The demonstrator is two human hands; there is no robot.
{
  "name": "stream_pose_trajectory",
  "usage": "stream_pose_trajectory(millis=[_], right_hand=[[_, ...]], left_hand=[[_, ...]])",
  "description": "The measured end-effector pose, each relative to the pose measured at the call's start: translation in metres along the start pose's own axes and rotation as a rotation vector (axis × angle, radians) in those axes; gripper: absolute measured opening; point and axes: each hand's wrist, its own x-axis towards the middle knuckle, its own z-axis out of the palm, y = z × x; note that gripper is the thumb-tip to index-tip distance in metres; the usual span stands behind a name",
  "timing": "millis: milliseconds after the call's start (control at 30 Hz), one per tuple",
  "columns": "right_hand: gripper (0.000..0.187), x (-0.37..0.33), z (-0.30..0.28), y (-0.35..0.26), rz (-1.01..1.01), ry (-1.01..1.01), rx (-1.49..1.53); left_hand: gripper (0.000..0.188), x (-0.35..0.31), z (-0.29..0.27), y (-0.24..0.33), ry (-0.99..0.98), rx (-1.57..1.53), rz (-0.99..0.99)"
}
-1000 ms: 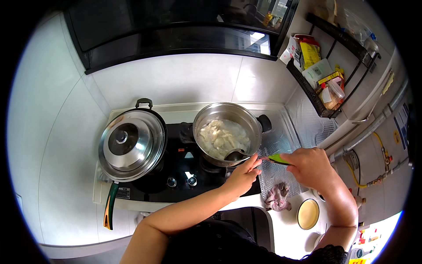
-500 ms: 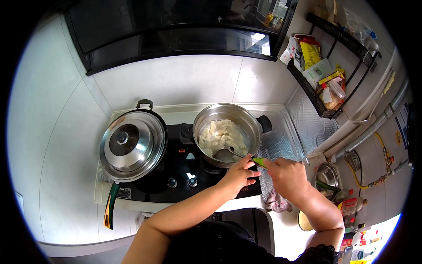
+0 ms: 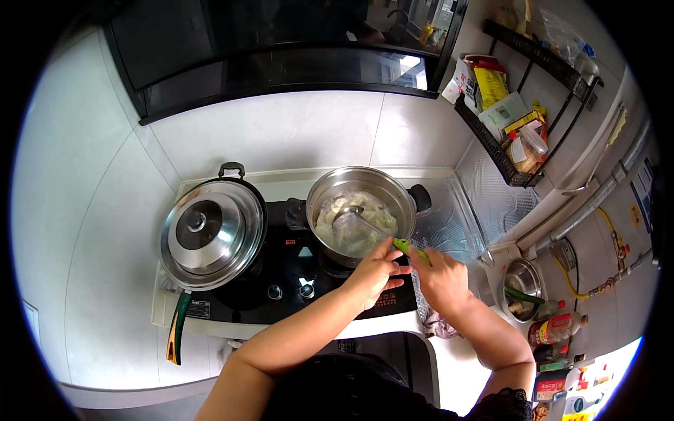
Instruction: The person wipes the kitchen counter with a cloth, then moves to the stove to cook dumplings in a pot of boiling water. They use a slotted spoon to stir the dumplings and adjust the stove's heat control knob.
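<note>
My right hand [image 3: 442, 281] is closed around the green handle of a metal ladle [image 3: 368, 224]. The ladle's bowl is dipped among pale, soft, dumpling-like pieces [image 3: 337, 235] in cloudy liquid. These sit in a steel pot [image 3: 330, 184] with black side handles, on the right part of the black cooktop [image 3: 281, 256]. Close to the pot's near rim, my left hand [image 3: 375, 277] has its fingers spread, the fingertips right beside the ladle's shaft. Whether they touch it, I cannot tell.
On the left burner stands a pan with a domed steel lid [image 3: 225, 242], its long handle [image 3: 177, 330] sticking out toward me. A black wall rack [image 3: 484, 133] holds packets and jars. A steel bowl [image 3: 523, 270] and several bottles [image 3: 558, 330] stand at right.
The ladle's bowl has moved away from me and left, from the pot's near side toward its middle. The pale pieces have shifted and spread. My right hand has moved slightly left.
</note>
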Motion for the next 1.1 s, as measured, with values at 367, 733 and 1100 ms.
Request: stream_pose_trajectory(millis=[367, 733, 1100], right_hand=[[0.033, 0.005, -0.106, 0.022, 0.024, -0.064, 0.060], [0.030, 0.049, -0.106, 0.054, -0.086, -0.445, -0.024], [0.033, 0.029, -0.050, 0.051, -0.103, -0.237, -0.007]], left_hand=[[0.069, -0.031, 0.036, 0.004, -0.288, 0.005, 0.086], [0.070, -0.008, 0.042, 0.005, -0.282, 0.008, 0.066], [0.072, 0.016, 0.024, -0.013, -0.204, -0.055, 0.059]])
